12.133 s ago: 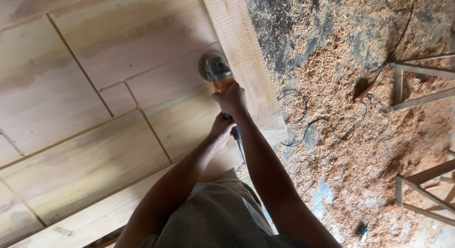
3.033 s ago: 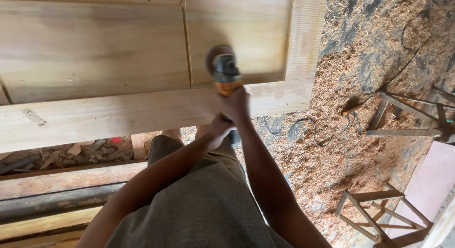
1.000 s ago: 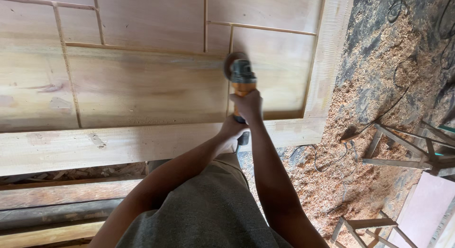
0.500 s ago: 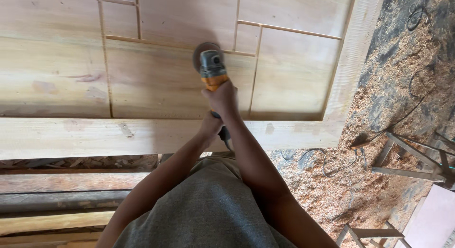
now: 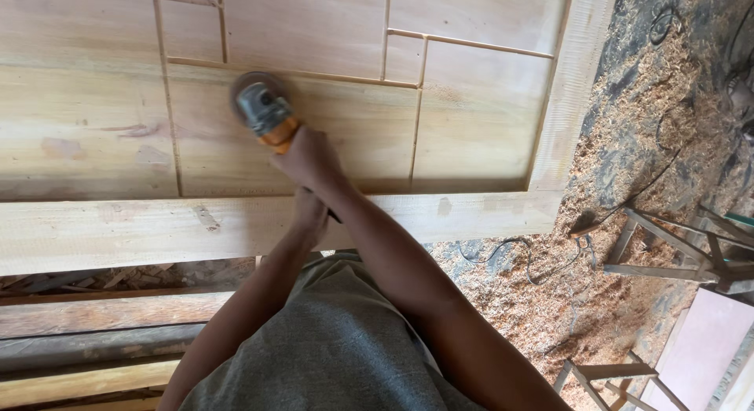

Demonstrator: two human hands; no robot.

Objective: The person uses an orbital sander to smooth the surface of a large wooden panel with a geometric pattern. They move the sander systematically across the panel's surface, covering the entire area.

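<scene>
Pale timber makes up the panelled door (image 5: 471, 104), which lies flat with its grooved face up, evidently so the tool can bear down on it. An angle grinder (image 5: 263, 112) with a grey head and orange body rests disc-down on a centre panel, just below a horizontal groove. The right hand (image 5: 310, 158) wraps the orange body close behind the head, fingers clamped around it, which would give control near the disc. The left hand (image 5: 312, 214) sits further back over the door's near rail (image 5: 118, 230), fingers curled shut on the rear handle, which it largely hides; the two-handed grip appears to steady the tool.

Sawdust (image 5: 628, 222) covers the ground beside the door. A dark cable (image 5: 518, 258) trails across it. Wooden frames (image 5: 667, 250) lie well apart to the right. Planks (image 5: 94, 313) lie under the door's near edge. No containers are in view.
</scene>
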